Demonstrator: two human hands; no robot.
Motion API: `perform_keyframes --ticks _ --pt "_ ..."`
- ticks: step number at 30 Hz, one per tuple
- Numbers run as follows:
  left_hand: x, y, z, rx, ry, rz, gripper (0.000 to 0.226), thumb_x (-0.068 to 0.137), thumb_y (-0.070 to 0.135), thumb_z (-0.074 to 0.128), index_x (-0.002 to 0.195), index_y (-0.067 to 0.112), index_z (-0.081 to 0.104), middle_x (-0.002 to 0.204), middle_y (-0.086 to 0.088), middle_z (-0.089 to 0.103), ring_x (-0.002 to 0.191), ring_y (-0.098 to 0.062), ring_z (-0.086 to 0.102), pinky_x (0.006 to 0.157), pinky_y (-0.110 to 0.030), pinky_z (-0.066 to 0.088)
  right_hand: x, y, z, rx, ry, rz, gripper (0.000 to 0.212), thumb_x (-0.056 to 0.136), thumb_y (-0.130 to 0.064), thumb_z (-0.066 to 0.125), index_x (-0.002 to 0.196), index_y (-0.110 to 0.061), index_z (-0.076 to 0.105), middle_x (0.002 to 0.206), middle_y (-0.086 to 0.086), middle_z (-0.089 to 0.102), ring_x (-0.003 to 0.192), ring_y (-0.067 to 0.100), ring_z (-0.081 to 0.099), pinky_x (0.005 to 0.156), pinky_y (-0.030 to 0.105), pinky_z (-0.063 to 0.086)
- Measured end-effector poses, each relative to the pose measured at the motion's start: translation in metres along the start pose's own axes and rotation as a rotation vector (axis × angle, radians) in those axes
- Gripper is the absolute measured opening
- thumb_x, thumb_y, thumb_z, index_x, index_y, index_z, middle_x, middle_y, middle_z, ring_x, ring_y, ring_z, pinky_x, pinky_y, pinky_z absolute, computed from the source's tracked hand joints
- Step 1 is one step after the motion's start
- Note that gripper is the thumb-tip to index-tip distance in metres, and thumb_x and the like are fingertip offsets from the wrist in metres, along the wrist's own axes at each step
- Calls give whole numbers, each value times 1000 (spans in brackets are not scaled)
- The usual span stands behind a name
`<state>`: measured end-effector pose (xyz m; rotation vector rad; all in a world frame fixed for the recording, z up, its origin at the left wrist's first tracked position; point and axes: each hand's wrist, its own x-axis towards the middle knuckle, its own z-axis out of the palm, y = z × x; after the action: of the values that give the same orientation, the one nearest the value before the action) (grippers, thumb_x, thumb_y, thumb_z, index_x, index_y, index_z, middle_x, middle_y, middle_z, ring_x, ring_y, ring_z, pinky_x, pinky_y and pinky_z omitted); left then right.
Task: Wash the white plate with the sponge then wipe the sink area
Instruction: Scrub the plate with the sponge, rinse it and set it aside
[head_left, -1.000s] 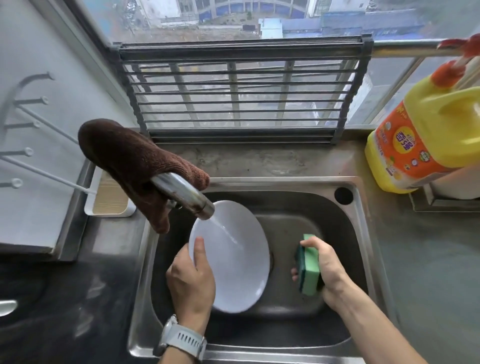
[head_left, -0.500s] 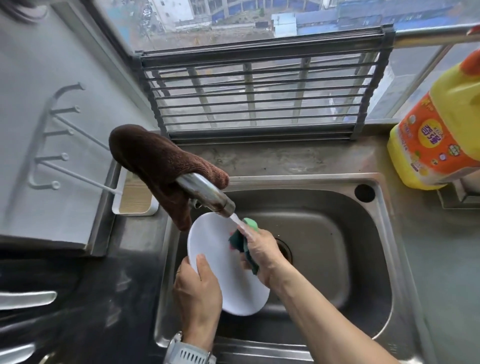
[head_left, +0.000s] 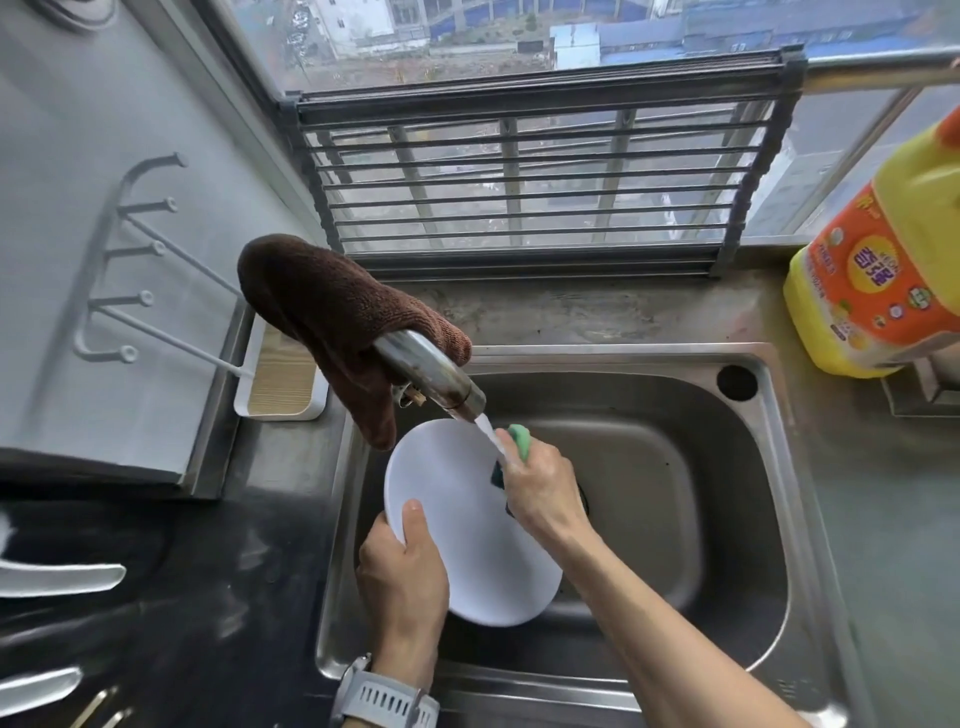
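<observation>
- The round white ceramic plate is being held tilted over the left part of the stainless steel sink basin, its upper edge sitting just under the spout, well clear of the basin floor.
- The left hand is grasping the plate at its lower left rim, thumb lying on the face and the other fingers hidden behind.
- The right hand is clenching the green sponge with a dark scouring side and pressing it against the plate's upper right face.
- Water is running from the chrome tap spout and landing where sponge and plate are touching.
- A brown towelling cloth is hanging over the tap, just above the plate.
- A yellow plastic detergent bottle with an orange label is standing on the table at the right, well apart from the sink.
- Judging by this, the washing step is in hand; the wiping of the sink area is not yet begun.
- The next move is probably calling for sweeping the sponge across the rest of the face while the left hand is steadying the wet rim against slipping.
</observation>
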<state>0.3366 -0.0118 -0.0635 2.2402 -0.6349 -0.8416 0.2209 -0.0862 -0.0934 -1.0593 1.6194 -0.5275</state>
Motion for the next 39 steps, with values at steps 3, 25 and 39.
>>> perform_keyframes --ticks 3,25,39 --pt "1 -2 1 -22 6 -17 21 103 36 48 90 26 60 89 -3 71 86 -30 69 83 -51 60 -13 13 -13 -433 -42 -183 39 92 -56 51 118 -27 46 107 2 57 92 29 58 78 43 50" --pt "-2 -7 26 -250 -111 -174 43 92 49 65 78 8 72 74 -6 75 70 -26 71 58 -28 52 -37 34 -85 -567 329 -296 85 75 -65 71 144 -25 43 120 -3 59 107 21 58 87 38 53" --pt "18 -23 20 -61 -181 6 26 77 43 84 84 22 73 79 2 77 77 -24 74 67 -47 64 11 110 -83 -894 95 290 62 98 -28 54 151 -15 26 140 16 45 123 33 53 93 42 51"
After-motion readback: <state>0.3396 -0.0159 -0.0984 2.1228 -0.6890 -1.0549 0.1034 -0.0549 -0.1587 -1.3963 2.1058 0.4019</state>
